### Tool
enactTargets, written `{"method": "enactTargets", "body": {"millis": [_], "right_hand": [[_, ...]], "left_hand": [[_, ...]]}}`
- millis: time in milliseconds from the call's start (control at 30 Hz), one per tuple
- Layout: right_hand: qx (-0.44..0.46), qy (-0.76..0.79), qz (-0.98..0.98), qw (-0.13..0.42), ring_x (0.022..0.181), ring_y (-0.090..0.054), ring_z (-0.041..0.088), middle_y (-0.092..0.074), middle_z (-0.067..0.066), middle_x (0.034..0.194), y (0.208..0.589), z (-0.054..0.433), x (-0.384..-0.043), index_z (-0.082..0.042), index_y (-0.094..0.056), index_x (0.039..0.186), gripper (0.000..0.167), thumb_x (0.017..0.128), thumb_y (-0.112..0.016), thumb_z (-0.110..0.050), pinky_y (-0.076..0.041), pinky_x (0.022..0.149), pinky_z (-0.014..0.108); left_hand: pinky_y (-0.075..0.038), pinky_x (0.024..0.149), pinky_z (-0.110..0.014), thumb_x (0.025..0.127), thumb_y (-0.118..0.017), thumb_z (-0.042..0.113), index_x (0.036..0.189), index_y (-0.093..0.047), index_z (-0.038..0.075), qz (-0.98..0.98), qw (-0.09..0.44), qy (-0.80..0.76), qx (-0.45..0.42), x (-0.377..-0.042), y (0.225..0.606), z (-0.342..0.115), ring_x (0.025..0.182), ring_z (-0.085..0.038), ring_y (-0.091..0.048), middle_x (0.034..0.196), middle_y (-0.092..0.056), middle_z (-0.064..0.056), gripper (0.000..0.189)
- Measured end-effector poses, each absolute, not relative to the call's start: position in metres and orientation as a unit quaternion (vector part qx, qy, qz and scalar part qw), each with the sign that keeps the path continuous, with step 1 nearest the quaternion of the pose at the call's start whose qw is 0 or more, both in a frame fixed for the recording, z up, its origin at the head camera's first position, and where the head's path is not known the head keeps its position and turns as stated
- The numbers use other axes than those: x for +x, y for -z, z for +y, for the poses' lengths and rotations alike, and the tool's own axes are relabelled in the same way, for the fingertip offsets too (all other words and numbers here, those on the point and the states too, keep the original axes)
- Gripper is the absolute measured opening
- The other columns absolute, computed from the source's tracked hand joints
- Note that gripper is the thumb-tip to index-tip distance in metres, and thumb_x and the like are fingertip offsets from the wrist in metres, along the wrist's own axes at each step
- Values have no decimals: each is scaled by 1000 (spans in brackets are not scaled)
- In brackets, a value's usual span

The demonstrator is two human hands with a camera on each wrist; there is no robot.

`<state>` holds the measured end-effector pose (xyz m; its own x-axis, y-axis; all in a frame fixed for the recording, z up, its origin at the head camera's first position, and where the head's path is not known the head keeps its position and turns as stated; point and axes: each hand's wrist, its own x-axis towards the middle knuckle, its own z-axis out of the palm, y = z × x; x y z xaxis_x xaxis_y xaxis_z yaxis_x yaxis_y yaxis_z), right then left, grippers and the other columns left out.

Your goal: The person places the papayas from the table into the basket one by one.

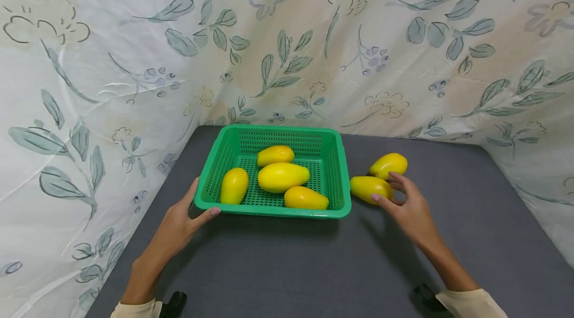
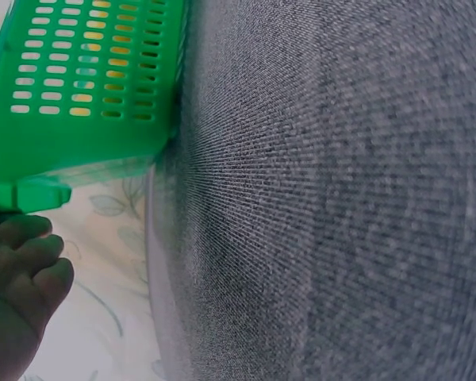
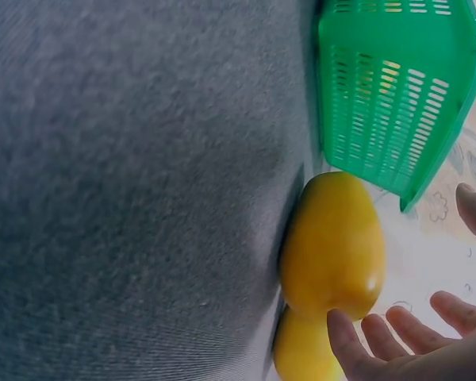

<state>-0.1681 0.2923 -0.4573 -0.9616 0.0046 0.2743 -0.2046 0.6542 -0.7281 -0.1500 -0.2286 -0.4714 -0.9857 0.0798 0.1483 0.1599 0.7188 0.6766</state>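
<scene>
A green plastic basket (image 1: 273, 212) with slotted walls holds several yellow mangoes, among them a large one (image 1: 283, 177) near its middle. My left hand (image 1: 177, 228) grips the basket's near left corner, thumb on the front rim and fingers along the left side. In the left wrist view, curled fingers (image 2: 44, 274) show right at the rim. Two more mangoes lie outside, right of the basket: a nearer mango (image 1: 368, 188) and a farther mango (image 1: 389, 165). Over these my right hand (image 1: 411, 211) reaches with its fingers spread, fingertips right at the nearer mango.
The basket and loose mangoes rest on a dark grey cloth-covered table (image 1: 287, 268). A floral-printed white sheet (image 1: 287, 49) hangs behind the table and along its sides. Dark wrist-worn devices show near both cream sleeves (image 1: 471, 304).
</scene>
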Motion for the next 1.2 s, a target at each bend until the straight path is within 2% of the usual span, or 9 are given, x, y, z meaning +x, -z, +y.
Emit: {"method": "enactTargets", "body": {"millis": [67, 433, 833, 1200], "right_hand": [[52, -407, -904, 120, 139, -51, 45, -46, 23, 159, 458, 293, -169, -1, -39, 160, 80, 100, -77, -36, -55, 97, 58], [33, -379, -920, 89, 139, -47, 50, -41, 29, 160, 462, 301, -179, -3, -41, 160, 82, 99, -76, -45, -45, 99, 73], [33, -374, -924, 71, 138, -47, 50, -40, 29, 160, 463, 302, -187, -3, -42, 160, 81, 99, -75, -46, -43, 102, 73], [56, -368, -925, 69, 135, -48, 49, -46, 31, 153, 468, 303, -194, 1, -45, 157, 77, 98, -79, -35, -42, 105, 70]], "left_hand": [[-35, 115, -72, 101, -72, 47, 172, -10, 14, -926, 54, 368, -63, -150, 471, -229, 152, -51, -37, 172, -27, -24, 101], [-36, 115, -72, 101, -72, 47, 172, -10, 13, -928, 50, 365, -61, -149, 470, -228, 151, -52, -36, 172, -26, -25, 101], [-36, 115, -72, 101, -72, 46, 172, -10, 13, -927, 52, 366, -61, -148, 467, -226, 151, -52, -36, 172, -26, -24, 100], [-37, 114, -72, 101, -73, 45, 172, -11, 12, -926, 57, 369, -64, -146, 465, -225, 151, -51, -37, 172, -26, -24, 100]]}}
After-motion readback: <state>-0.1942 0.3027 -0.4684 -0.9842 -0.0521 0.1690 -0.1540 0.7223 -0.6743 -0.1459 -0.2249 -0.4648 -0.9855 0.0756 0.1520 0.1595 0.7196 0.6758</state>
